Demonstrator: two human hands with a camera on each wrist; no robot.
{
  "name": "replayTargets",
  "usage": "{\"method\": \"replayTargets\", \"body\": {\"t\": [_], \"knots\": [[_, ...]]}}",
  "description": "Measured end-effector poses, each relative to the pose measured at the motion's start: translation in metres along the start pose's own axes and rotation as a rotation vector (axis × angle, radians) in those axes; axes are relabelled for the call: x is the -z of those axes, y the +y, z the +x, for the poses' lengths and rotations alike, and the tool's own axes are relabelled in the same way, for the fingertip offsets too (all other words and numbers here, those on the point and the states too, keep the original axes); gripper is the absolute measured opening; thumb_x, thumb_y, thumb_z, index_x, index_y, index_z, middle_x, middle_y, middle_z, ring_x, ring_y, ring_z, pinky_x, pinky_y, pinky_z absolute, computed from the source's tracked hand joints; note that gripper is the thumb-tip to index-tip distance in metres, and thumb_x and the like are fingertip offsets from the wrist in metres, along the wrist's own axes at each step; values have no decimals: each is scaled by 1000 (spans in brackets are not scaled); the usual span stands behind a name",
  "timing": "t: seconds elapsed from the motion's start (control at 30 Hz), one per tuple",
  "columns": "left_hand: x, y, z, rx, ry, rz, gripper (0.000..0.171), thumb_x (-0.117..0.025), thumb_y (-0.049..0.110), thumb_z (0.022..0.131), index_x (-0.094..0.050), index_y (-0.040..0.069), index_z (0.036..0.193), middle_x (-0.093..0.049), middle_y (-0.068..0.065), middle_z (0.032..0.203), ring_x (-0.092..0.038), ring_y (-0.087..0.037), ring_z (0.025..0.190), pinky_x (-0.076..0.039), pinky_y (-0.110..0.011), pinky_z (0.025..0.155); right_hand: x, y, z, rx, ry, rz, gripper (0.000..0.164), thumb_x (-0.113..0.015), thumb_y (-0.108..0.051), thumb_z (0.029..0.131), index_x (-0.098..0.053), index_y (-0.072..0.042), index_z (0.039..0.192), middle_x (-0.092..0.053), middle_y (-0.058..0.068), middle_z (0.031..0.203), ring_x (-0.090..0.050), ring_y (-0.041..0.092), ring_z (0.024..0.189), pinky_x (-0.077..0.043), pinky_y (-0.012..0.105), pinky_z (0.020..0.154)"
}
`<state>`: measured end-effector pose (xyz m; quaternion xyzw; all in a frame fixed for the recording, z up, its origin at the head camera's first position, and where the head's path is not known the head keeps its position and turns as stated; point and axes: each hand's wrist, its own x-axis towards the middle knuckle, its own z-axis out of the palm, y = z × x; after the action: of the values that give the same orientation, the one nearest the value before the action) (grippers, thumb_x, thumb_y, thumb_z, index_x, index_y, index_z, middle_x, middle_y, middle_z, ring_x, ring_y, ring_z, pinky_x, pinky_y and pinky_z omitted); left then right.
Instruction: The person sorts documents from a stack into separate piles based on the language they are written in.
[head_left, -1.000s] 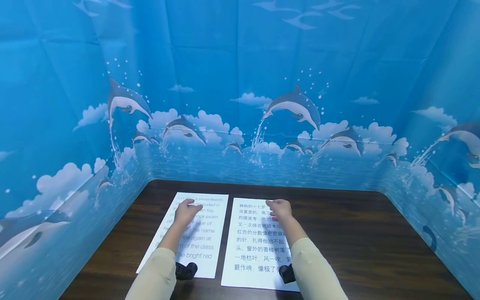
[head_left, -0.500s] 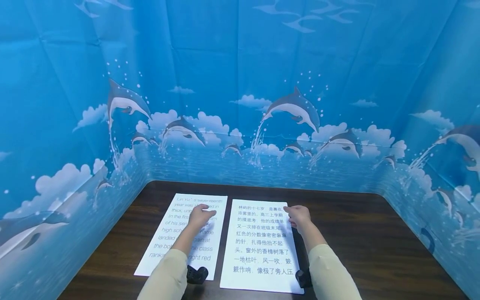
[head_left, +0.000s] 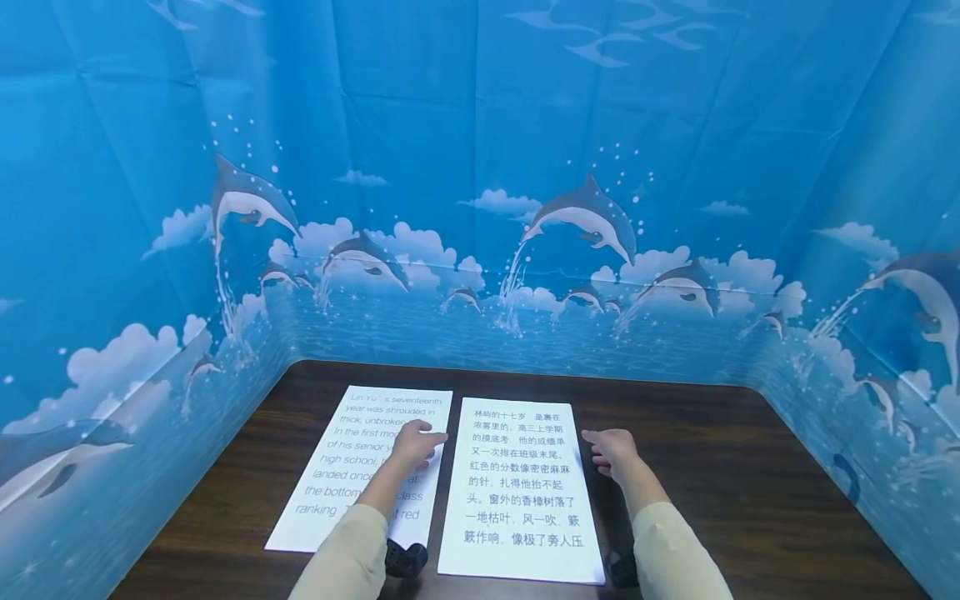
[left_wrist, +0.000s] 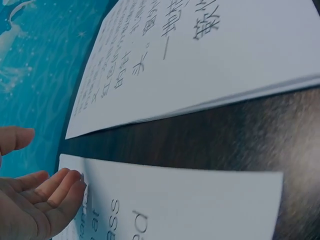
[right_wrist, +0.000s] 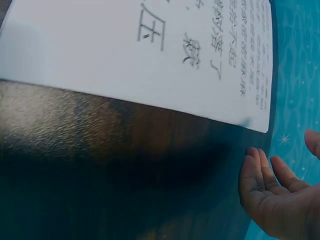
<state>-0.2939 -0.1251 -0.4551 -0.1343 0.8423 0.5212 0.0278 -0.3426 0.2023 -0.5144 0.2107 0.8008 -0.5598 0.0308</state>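
Note:
Two white printed sheets lie side by side on a dark wooden table. The left sheet (head_left: 330,475) carries English text; the right sheet (head_left: 517,492) carries Chinese text. Over the right part of the English sheet hovers my left hand (head_left: 414,446), its fingers loosely bent and thumb apart, holding nothing. Just right of the Chinese sheet's right edge is my right hand (head_left: 617,452), also with nothing in it. In the right wrist view, the fingers (right_wrist: 252,175) are gently bent, apart from the paper. The left wrist view shows the Chinese sheet's edge as a few stacked layers.
The dark wooden table (head_left: 735,483) extends to the right of the sheets. A blue curtain (head_left: 420,125) printed with dolphins and clouds encloses its back and sides. A black wrist device (head_left: 405,558) is on the left wrist, another (head_left: 621,569) on the right.
Both hands have moved to the right. The right hand has gone from above the Chinese sheet to beyond its right edge; the left hand has shifted across the English sheet. The sheets stay in place.

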Motion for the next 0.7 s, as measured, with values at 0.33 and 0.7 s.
{"method": "replayTargets", "body": {"t": [0.33, 0.7], "knots": [[-11, 1, -4, 19, -41, -41, 53, -61, 18, 77, -40, -10, 117, -52, -21, 96, -56, -31, 83, -49, -35, 63, 13, -4, -24, -47, -93, -37, 54, -60, -28, 80, -41, 8, 115, -53, 22, 98, -55, 31, 82, -48, 41, 64], [-18, 10, -8, 30, -82, -95, 44, -58, 15, 78, -44, -11, 111, -52, -20, 95, -56, -31, 84, -49, -36, 64, 9, -23, -53, -61, -92, 42, 40, -57, -18, 83, -44, 9, 111, -54, 20, 89, -58, 25, 71, -50, 37, 61]]}}
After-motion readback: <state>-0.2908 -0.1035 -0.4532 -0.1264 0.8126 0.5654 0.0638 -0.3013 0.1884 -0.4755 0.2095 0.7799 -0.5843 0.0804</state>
